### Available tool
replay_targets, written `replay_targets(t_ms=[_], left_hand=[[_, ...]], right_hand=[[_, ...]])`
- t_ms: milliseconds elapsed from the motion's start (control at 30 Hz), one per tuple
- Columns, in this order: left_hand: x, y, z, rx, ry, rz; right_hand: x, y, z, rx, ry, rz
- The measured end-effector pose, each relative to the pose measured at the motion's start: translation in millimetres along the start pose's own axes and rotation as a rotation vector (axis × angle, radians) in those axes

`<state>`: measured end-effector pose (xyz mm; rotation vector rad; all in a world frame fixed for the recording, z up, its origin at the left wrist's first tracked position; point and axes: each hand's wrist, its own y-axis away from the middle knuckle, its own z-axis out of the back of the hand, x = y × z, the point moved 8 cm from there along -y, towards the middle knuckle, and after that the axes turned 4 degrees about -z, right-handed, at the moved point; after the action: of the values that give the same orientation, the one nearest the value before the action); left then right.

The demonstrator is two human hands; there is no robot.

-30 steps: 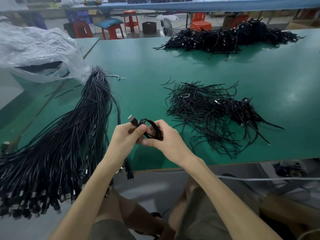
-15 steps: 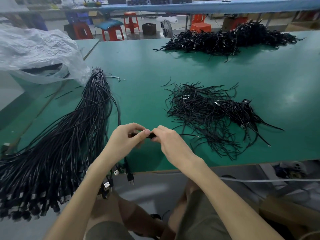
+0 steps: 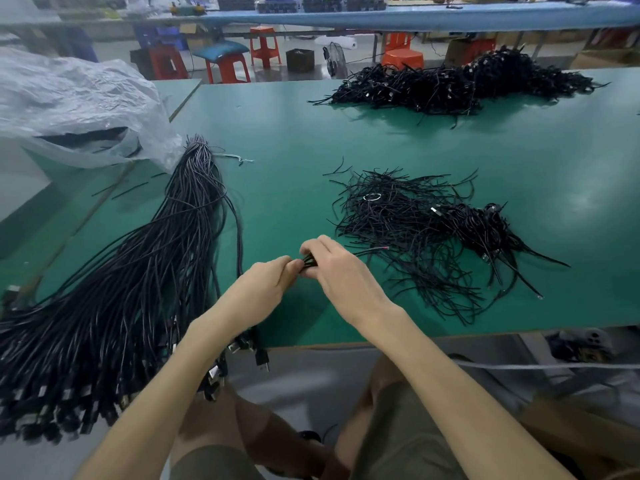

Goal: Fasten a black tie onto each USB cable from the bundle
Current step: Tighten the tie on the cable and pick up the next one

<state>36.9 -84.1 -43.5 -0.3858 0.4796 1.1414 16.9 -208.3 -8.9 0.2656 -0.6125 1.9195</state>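
My left hand and my right hand meet over the green table, both pinching one coiled black USB cable. Most of the coil is hidden inside my fingers; a thin cable end sticks out to the right. A long bundle of black USB cables lies to my left and hangs over the front edge. A loose heap of black ties lies just right of my hands. Whether a tie is on the held cable is hidden.
A pile of coiled black cables sits at the table's far side. A crumpled clear plastic bag lies at the far left. Red stools and another bench stand beyond the table. My knees are below the front edge.
The coil stood open between my hands with its plug pointing up; now my fingers have closed around it and squeezed it flat. Both hands drifted slightly up and right.
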Motion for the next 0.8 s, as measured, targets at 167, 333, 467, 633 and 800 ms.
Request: replay_targets(t_ms=[167,333,467,633,800], left_hand=[[16,-10,10,-0.241,0.132,0.098],[29,-18,4,-0.266,0.424,0.150],[30,-19,-1,-0.266,0.568,0.135],[31,-16,1,-0.257,0.648,0.102],[29,-13,3,-0.246,0.692,0.088]], right_hand=[[-19,4,18,-0.202,0.170,-0.091],[-69,23,52,-0.370,0.098,-0.336],[-101,34,51,-0.179,0.049,-0.518],[-97,36,21,0.060,0.135,-0.572],[-92,27,14,0.076,0.159,-0.560]])
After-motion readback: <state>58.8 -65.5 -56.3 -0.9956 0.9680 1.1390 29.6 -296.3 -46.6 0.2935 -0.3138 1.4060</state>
